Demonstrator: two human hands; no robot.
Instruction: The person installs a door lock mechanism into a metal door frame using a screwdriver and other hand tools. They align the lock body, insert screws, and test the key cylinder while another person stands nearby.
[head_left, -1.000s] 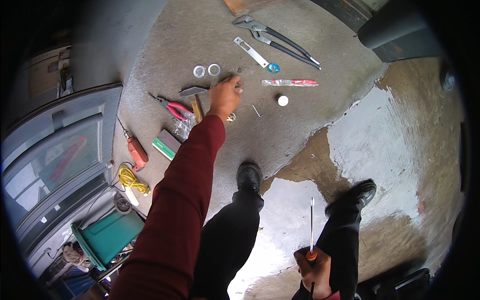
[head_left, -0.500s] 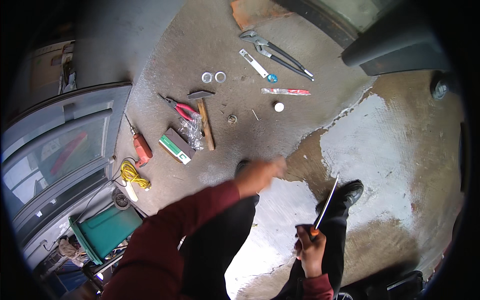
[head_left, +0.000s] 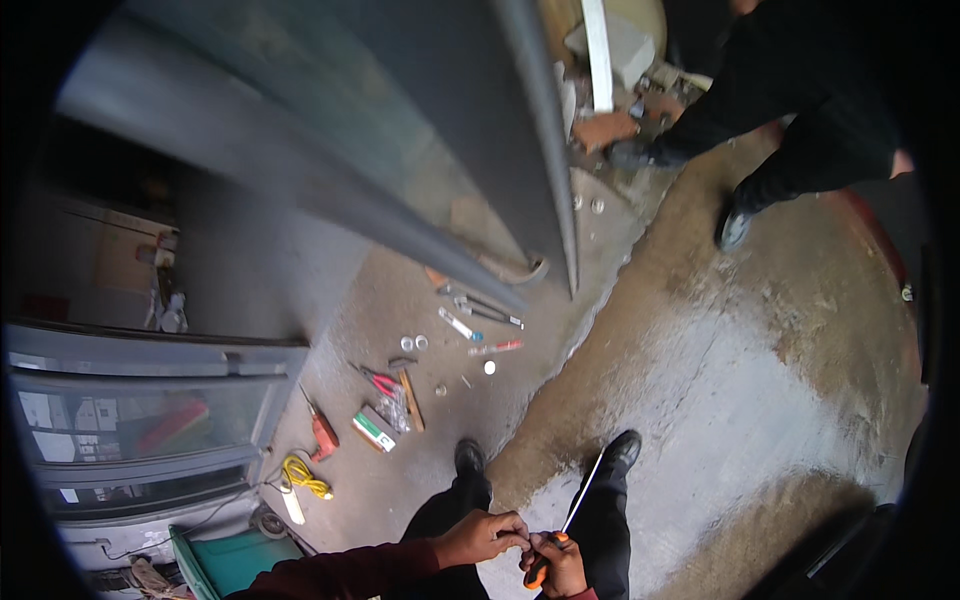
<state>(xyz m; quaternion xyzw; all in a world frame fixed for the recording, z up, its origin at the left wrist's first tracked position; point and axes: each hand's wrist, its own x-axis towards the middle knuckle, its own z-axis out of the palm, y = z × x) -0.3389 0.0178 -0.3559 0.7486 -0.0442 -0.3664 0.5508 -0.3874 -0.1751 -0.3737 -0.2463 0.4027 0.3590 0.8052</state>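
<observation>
Low in the view, my right hand (head_left: 562, 570) is closed round the orange and black handle of a screwdriver (head_left: 584, 490), its long shaft slanting up to the right past my shoe. My left hand (head_left: 478, 538) meets it from the left, thumb and fingers pinched together at the right hand's fingertips. Whatever is in that pinch is too small to make out. On the concrete ahead lie a hammer (head_left: 411, 400), red-handled pliers (head_left: 379, 381), a green and white box (head_left: 374, 428), a red drill (head_left: 323, 437) and water-pump pliers (head_left: 485, 309).
A grey-framed glass door (head_left: 440, 110) fills the upper middle. Another person's legs (head_left: 800, 140) in black trousers stand at the upper right, near rubble (head_left: 620, 55). A second glazed door (head_left: 150, 420), yellow cord (head_left: 303, 475) and green bin (head_left: 235, 560) are at the left.
The view has tilted up, bringing in the near door and the other person's legs. My left hand has come over to my right hand, which keeps the screwdriver.
</observation>
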